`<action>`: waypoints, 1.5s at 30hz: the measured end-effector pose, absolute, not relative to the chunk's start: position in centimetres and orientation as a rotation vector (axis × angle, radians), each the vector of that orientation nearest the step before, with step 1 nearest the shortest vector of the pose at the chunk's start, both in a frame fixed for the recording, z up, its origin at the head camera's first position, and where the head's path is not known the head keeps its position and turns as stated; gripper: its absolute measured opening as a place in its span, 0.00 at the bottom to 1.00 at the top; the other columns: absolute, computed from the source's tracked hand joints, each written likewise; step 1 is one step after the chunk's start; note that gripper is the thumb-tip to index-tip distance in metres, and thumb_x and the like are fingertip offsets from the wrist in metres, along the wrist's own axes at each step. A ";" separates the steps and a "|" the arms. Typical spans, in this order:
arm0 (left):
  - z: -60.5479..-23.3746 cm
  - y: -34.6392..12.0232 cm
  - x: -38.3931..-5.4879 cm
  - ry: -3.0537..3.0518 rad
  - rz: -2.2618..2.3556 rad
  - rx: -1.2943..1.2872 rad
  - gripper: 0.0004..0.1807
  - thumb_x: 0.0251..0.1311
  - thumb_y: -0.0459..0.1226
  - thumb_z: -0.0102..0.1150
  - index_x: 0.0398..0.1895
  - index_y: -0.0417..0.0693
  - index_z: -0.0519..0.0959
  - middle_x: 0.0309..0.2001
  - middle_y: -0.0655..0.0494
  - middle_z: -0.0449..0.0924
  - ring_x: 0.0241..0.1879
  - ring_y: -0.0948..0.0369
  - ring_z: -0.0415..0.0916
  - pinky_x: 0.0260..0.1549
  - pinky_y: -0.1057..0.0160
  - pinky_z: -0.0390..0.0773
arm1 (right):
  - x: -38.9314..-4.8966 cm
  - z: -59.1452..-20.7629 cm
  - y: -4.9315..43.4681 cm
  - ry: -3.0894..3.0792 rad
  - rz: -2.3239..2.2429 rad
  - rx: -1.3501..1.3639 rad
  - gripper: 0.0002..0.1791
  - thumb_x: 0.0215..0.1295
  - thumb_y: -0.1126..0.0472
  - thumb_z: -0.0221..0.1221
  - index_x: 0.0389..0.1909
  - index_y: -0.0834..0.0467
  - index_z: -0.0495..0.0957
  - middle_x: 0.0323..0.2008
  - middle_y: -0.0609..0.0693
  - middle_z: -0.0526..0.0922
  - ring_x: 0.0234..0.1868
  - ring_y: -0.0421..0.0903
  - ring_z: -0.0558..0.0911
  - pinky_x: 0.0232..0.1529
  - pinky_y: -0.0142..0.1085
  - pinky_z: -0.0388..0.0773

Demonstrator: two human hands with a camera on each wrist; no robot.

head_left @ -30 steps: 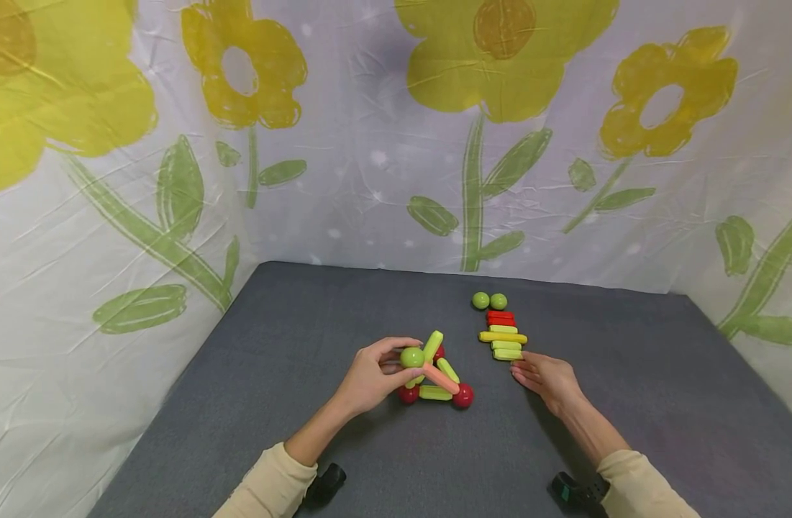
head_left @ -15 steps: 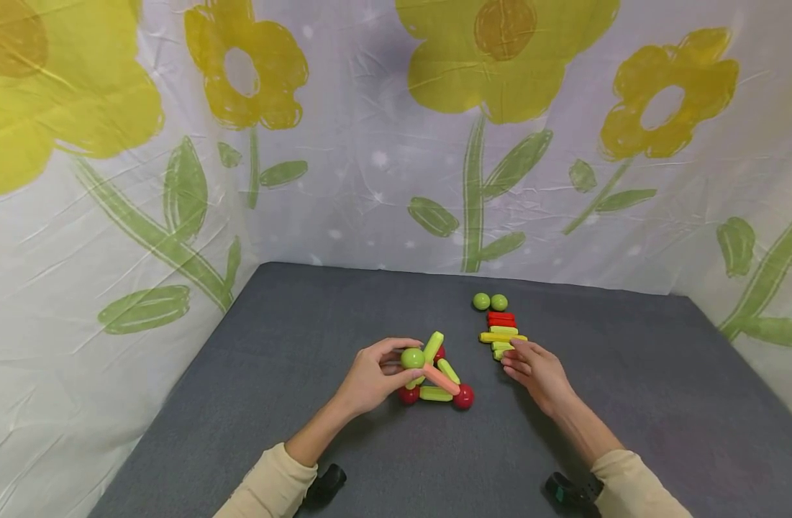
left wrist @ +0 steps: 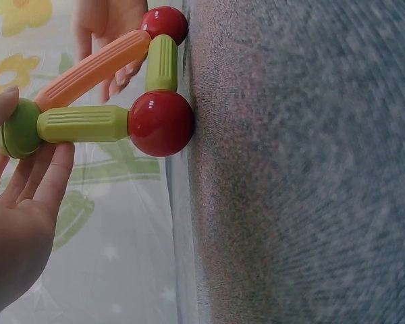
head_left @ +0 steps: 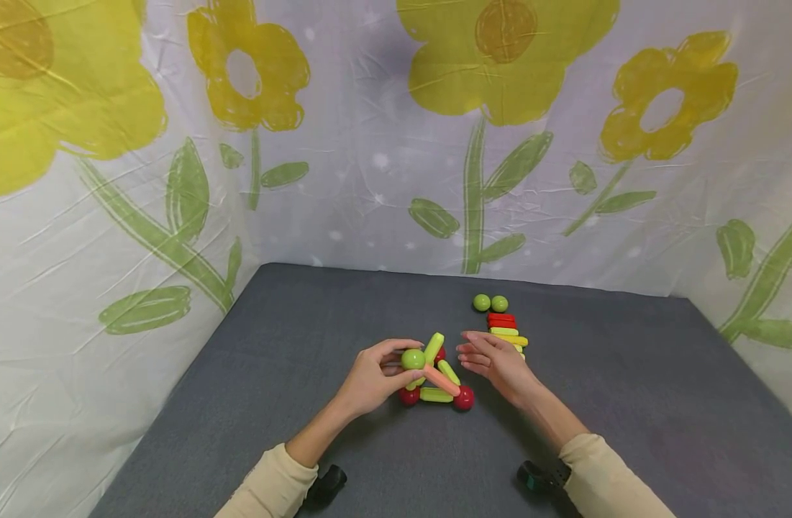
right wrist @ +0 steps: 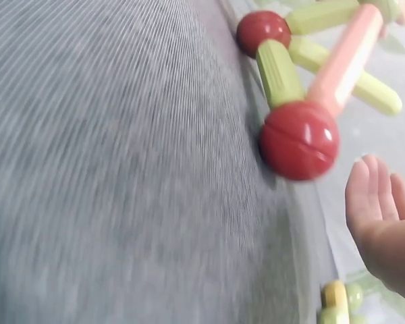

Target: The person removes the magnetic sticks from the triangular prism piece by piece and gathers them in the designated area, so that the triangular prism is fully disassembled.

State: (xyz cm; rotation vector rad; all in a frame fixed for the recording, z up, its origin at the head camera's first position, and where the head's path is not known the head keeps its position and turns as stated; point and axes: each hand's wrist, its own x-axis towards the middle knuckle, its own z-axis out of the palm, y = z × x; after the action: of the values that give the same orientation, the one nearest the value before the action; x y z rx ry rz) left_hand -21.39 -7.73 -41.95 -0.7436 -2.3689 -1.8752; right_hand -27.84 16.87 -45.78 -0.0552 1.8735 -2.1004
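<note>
My left hand (head_left: 372, 378) pinches a green ball (head_left: 413, 359) between thumb and fingers, at the top of a frame of magnetic-looking rods and balls. Red balls (head_left: 463, 398) joined by light green rods (head_left: 437, 395) form its base on the table. A salmon rod (left wrist: 94, 71) and a light green rod (left wrist: 84, 124) slope from the green ball down to red balls. Another light green rod (head_left: 435, 345) leans upward from the far red ball, its upper end free. Right of the frame, my right hand (head_left: 502, 363) hovers with fingers extended, holding nothing visible.
Beyond my right hand lies a row of red rods (head_left: 501, 321), a yellow rod (head_left: 517, 340) and light green rods, partly hidden by that hand. Two green balls (head_left: 490, 303) sit behind the row. A flower-printed cloth (head_left: 357, 180) encloses the dark grey table (head_left: 344, 302).
My right hand has moved left from the near end of the rod row toward the frame, and the row's near rods are now partly covered. The left hand and frame have stayed put.
</note>
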 end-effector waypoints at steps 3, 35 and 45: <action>-42.0 -7.8 -21.4 -2.371 -1.879 -0.746 0.22 0.56 0.27 0.64 0.55 0.30 0.74 0.50 0.39 0.76 0.46 0.50 0.79 0.44 0.58 0.79 | -28.0 -45.9 15.8 1.858 -2.065 -0.122 0.31 0.72 0.53 0.53 0.65 0.70 0.61 0.47 0.57 0.79 0.47 0.47 0.80 0.53 0.39 0.75; -41.7 -7.8 -21.2 -2.386 -1.884 -0.730 0.21 0.56 0.27 0.64 0.54 0.31 0.74 0.51 0.39 0.75 0.48 0.48 0.78 0.46 0.56 0.78 | -27.6 -45.8 12.9 2.026 -1.801 -0.514 0.27 0.75 0.52 0.47 0.64 0.67 0.60 0.50 0.61 0.78 0.52 0.54 0.79 0.50 0.40 0.77; -41.5 -7.8 -21.0 -2.392 -1.875 -0.734 0.21 0.56 0.27 0.64 0.54 0.31 0.74 0.51 0.39 0.75 0.48 0.48 0.78 0.45 0.57 0.78 | -27.7 -45.7 12.8 2.026 -1.850 -0.422 0.28 0.76 0.49 0.42 0.65 0.66 0.58 0.45 0.60 0.78 0.45 0.52 0.81 0.47 0.39 0.78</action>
State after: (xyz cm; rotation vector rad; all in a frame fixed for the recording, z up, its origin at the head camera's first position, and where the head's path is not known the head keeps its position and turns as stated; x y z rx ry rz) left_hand -21.04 -7.77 -41.53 -0.7337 -2.3923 -1.8753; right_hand -27.67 12.82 -45.72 -0.4224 2.0261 -1.8498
